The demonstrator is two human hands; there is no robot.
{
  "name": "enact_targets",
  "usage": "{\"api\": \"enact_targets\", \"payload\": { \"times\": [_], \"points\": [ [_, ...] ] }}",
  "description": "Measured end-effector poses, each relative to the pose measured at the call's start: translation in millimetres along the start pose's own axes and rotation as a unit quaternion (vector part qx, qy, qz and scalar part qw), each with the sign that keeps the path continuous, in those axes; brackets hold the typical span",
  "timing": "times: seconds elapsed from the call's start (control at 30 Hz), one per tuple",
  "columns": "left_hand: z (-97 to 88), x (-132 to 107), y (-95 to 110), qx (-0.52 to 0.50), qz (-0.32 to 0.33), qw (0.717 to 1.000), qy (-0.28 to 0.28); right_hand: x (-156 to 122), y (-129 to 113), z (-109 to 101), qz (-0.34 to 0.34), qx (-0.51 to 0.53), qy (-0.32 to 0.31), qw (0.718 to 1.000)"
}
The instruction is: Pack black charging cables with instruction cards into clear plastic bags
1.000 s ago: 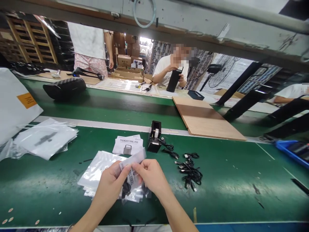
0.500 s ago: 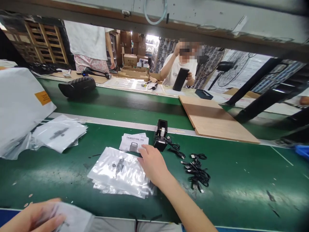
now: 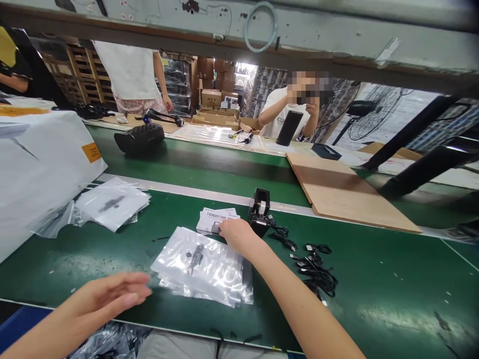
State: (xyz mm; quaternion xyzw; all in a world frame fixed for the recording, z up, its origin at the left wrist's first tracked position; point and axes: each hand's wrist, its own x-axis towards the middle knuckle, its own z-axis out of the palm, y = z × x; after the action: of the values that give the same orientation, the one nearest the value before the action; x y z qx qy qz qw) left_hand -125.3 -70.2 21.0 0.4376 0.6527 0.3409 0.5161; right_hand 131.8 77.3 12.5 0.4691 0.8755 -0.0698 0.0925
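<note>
A green surface (image 3: 374, 284) is seen from above, with two bare hands over it. The right hand (image 3: 241, 237) is set at the near right corner of a small stack of printed leaflets (image 3: 213, 216), headed "THUNDER TRAIL", which is placed just beyond a pile of clear plastic bags (image 3: 202, 269) and beside a black tape dispenser (image 3: 258, 227). The fingertips are partly hidden, so it cannot be told whether a leaflet is pinched by the right fingers or only touched. The left hand (image 3: 103, 297) is held at the near left, by the bags, with nothing in it and the thumb and fingers apart. Black coiled cables (image 3: 318, 271) are scattered to the right of the right forearm, and more printed bags (image 3: 112, 202) are laid farther left, beside a bulky white sack (image 3: 48, 174). As a judgement, the top leaflet is best caught by its exposed corner with a light pinch, so that the paper is not creased, and slid a little sideways so that two are not taken together. The wrist is best kept clear of the dispenser, and the forearm raised, since the slippery bags could be dragged out of their pile
</note>
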Motion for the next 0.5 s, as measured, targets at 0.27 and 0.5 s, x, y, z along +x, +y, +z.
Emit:
{"api": "enact_targets", "payload": {
  "times": [0.27, 0.5],
  "points": [
    [88.6, 45, 27, 0.167, 0.137, 0.967, -0.138, -3, 0, -6, 0.025, -0.025, -0.021, 0.999],
    [97.3, 38, 11, 0.237, 0.172, 0.95, -0.105, 2, 1, 3, 0.015, -0.027, -0.018, 0.999]
  ]
}}
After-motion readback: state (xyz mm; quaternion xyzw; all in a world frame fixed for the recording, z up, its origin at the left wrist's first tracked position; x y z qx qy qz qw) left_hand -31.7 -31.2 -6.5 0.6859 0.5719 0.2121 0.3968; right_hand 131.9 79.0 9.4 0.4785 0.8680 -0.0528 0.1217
